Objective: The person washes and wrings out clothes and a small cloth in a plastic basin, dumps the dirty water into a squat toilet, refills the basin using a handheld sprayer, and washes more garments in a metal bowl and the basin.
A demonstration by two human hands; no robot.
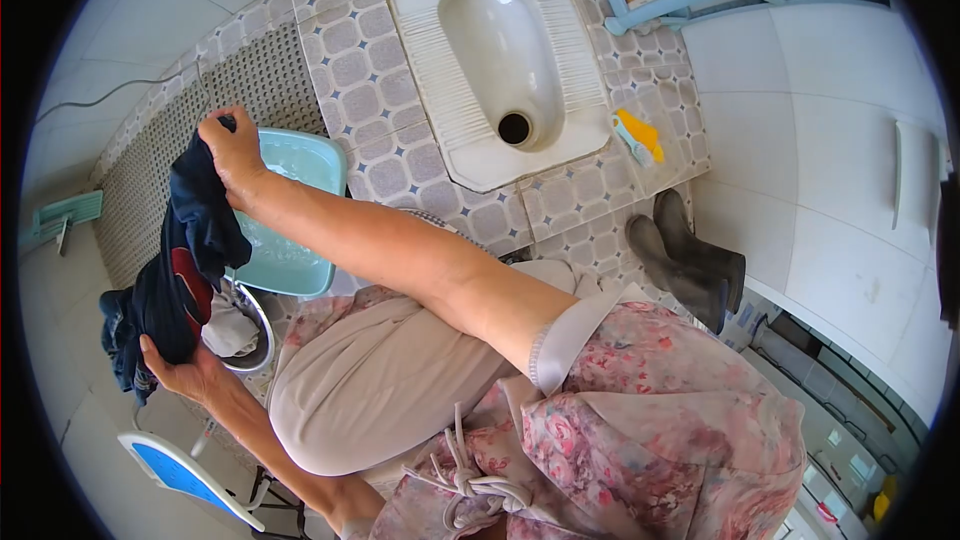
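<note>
Beside the basin (325,165), I am logging: dark garment (205,215), fingers of right hand (235,150) and left hand (190,372) gripping it. Squat toilet (430,70): mark unreadable.

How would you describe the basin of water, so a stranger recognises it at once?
Start at the white squat toilet. To its left in the picture, near the perforated mat, stands the basin. Unlike the metal bowl holding greyish cloth, it is pale blue and holds water.

head view | from above the lap (385,385) | faces forward and down | near left hand (190,375), right hand (235,152)
</note>
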